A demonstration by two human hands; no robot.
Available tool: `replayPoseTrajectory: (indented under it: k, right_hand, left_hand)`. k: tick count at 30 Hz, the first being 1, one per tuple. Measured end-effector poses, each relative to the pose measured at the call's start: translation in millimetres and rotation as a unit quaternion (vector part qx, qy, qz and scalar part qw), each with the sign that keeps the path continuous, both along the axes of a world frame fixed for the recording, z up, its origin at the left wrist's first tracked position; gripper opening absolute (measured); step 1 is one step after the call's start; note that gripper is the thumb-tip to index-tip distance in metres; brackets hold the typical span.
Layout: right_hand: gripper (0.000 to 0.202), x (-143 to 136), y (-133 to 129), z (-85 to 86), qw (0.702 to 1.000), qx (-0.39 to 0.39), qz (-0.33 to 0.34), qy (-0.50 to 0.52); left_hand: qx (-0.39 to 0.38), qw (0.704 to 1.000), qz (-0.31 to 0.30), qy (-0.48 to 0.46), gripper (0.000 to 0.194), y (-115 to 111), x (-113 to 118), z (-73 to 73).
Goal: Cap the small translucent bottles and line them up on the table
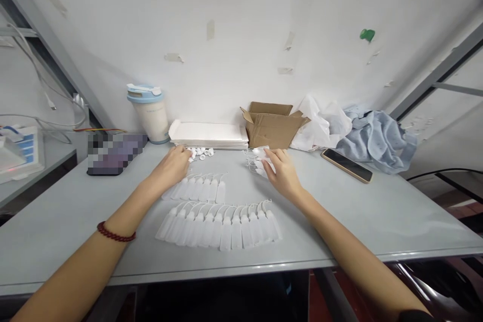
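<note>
My left hand (pixel 174 165) reaches to the pile of small white caps (pixel 203 153) at the back of the table. Its fingers are curled together, and their tips are hidden, so what they hold cannot be made out. At the small heap of translucent plastic pieces with thin white strands (pixel 258 165), my right hand (pixel 282 170) has thumb and fingers around one translucent piece (pixel 261 151). Closer to me, similar flat, bottle-shaped pieces with curved white tails lie side by side in a long front row (pixel 225 234) and a shorter row (pixel 204 189) behind it.
Along the wall stand a blue-lidded cup (pixel 149 115), a stack of white trays (pixel 209 133), an open cardboard box (pixel 273 128), a white plastic bag (pixel 319 123) and blue cloth (pixel 377 138). A phone (pixel 347 165) lies right; a blurred dark device (pixel 116 156) lies left.
</note>
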State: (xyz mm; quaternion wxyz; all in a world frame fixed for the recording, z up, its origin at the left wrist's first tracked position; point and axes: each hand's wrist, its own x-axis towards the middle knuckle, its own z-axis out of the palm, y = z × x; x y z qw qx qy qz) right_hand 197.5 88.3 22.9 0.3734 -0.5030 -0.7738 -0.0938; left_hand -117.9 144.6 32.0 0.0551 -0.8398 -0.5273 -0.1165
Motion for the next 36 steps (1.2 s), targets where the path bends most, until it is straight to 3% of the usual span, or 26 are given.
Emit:
replayPoseTrajectory:
  k: [5, 11, 17, 22, 25, 29, 32, 36]
  right_hand:
    - [0.038, 17.1, 20.1, -10.5, 0.998, 0.003, -0.046, -0.043]
    - [0.035, 27.8, 32.5, -18.9, 0.999, -0.039, -0.015, -0.020]
    - [0.031, 28.9, 33.6, -21.0, 0.998, -0.055, 0.001, -0.012]
    - [0.030, 17.4, 21.3, -12.3, 0.999, -0.036, 0.004, -0.005]
    - [0.028, -1.4, 3.3, -0.5, 0.996, -0.046, 0.079, 0.014]
    - [0.029, -31.9, -22.5, 15.6, 0.956, -0.179, 0.233, -0.016]
    - [0.030, -47.6, -32.5, 20.6, 0.939, -0.209, 0.265, -0.069]
    - [0.031, -53.3, -32.7, 18.6, 0.935, -0.224, 0.252, -0.111]
  left_hand:
    - [-0.004, 1.000, -0.010, 0.013, 0.024, 5.5, -1.5, -6.4]
    - [-0.007, 0.999, -0.023, 0.028, 0.025, 6.1, 1.0, -6.3]
    - [-0.019, 0.999, -0.035, 0.034, 0.026, 2.4, 6.3, -1.9]
    - [-0.025, 0.999, -0.031, 0.026, 0.030, 0.9, 6.2, -2.5]
    - [-0.029, 0.999, -0.029, 0.030, 0.029, 1.6, 5.7, -3.5]
    - [-0.035, 0.998, -0.034, 0.048, 0.027, 2.4, 7.3, -2.3]
    - [-0.038, 0.997, -0.032, 0.061, 0.026, 1.0, 10.0, 0.0]
    - [-0.041, 0.996, -0.021, 0.070, 0.024, -2.1, 13.5, 2.3]
